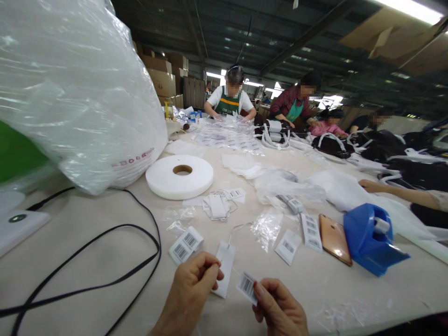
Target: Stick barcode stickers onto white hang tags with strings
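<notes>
My right hand (280,305) pinches a small white barcode label (248,286) between thumb and fingers. To its left, my left hand (196,289) is closed in a pinch beside a blank white hang tag (226,268); what its fingertips hold is too small to make out. The tag lies on the table with a thin string at its top end. Barcode stickers (185,245) rest just beyond my left hand. More barcode labels (288,246) lie farther right, near a small clear plastic bag (266,228). A stack of white tags (217,206) sits farther back.
A white tape roll (179,177) and large plastic bag (80,93) stand left, near a black cord (157,247). At right are a phone (335,239) and blue tape dispenser (371,238). A person's arm (402,192) reaches in; people work behind dark bags (332,145).
</notes>
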{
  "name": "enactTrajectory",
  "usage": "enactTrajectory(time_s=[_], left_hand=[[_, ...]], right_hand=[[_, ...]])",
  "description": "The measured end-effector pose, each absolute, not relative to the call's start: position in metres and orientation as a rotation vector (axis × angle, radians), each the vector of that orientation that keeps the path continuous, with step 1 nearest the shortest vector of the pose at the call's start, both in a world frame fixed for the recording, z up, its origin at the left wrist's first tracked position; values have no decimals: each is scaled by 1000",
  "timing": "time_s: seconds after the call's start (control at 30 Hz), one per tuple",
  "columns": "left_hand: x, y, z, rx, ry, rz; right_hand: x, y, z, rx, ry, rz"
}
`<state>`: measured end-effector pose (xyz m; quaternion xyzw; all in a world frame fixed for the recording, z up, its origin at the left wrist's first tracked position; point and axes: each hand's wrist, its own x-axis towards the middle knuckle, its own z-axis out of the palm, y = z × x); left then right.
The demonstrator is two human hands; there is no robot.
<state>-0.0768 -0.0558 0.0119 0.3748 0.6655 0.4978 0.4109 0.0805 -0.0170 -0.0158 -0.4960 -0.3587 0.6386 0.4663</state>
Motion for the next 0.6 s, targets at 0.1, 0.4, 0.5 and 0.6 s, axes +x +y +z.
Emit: enactTrajectory(time_s=[0.1, 0.4, 0.5, 0.6], left_hand=[[-95, -67, 6, 1386, 1711, 1237], [-107, -79, -43, 2457, 1413, 1364], [-103, -74, -58, 2523, 1392, 1405], [-100, -73, -66, 2553, 1405, 1423]], right_hand=[[79, -12, -17, -1244, -926, 1594], [60, -3, -18, -1318, -1165, 1615], [56, -1, -18, -1332, -1200, 1631], [54, 1, -18, -1352, -1195, 1620]])
